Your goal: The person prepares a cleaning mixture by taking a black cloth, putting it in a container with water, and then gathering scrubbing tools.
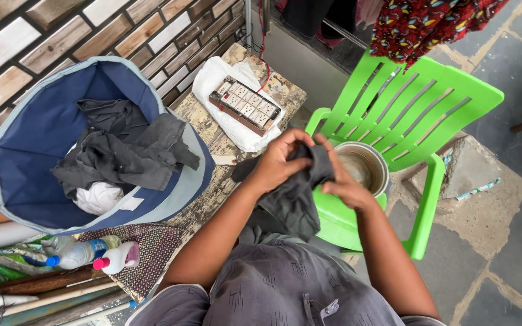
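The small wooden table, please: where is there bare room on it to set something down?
On the wooden table, one bare strip lies between the blue laundry basket and the white bag bearing the switch board. The far end is crowded. Both hands hold the grey garment.

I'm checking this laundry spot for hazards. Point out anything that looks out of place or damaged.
A multi-socket extension board lies loose on a white plastic bag on the wooden table, whose paint is badly peeled. The blue laundry basket leans tilted on its side against the brick wall. Both hands grip a dark cloth; nothing has spilled.
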